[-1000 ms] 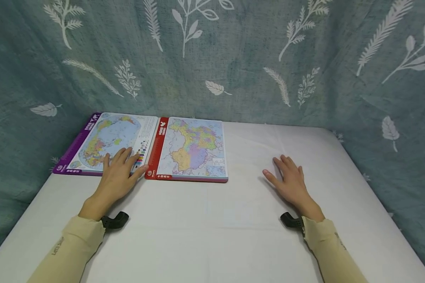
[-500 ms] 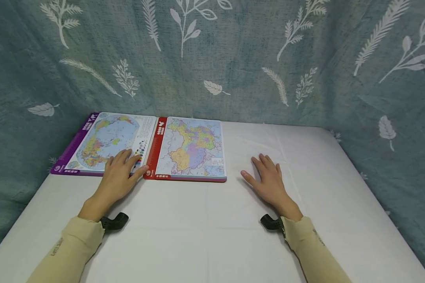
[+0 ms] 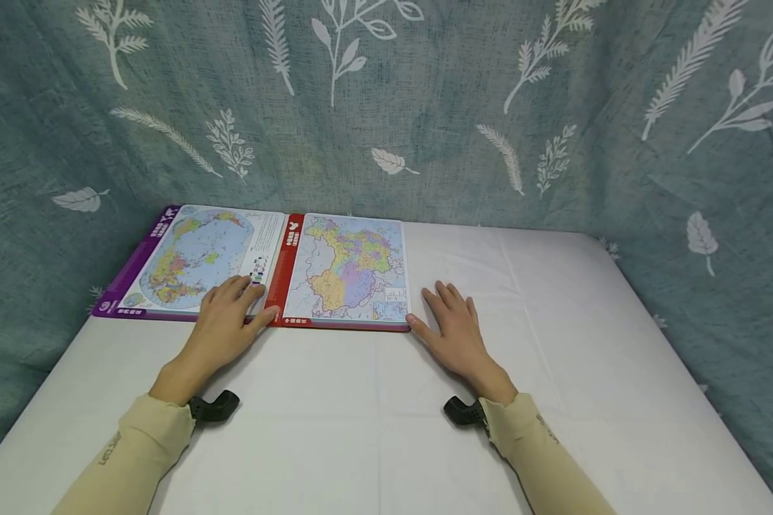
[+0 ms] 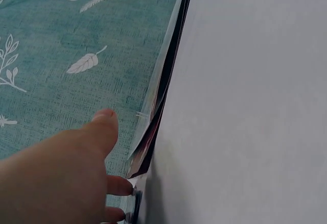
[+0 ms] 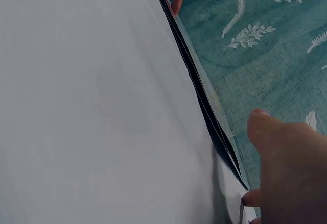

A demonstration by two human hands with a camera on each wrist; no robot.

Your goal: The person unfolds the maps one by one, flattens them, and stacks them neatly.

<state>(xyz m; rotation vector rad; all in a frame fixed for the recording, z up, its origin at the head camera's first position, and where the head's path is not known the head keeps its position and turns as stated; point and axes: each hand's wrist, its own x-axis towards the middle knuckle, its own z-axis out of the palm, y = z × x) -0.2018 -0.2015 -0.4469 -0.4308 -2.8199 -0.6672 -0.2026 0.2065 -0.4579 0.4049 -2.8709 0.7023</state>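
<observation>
Left hand (image 3: 224, 325) loosely spread over purple-edged map (image 3: 196, 250), right hand (image 3: 454, 332) splayed beside red-edged map (image 3: 351, 268), both empty

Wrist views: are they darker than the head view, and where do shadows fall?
Head view: brighter, the table looking white, soft shadows beside the left hand and right hand, fine print on the red book too small to read. Left wrist view: dimmer, the table greyish, a soft shadow near the hand. Right wrist view: also dim, a shadow near the hand.
</observation>
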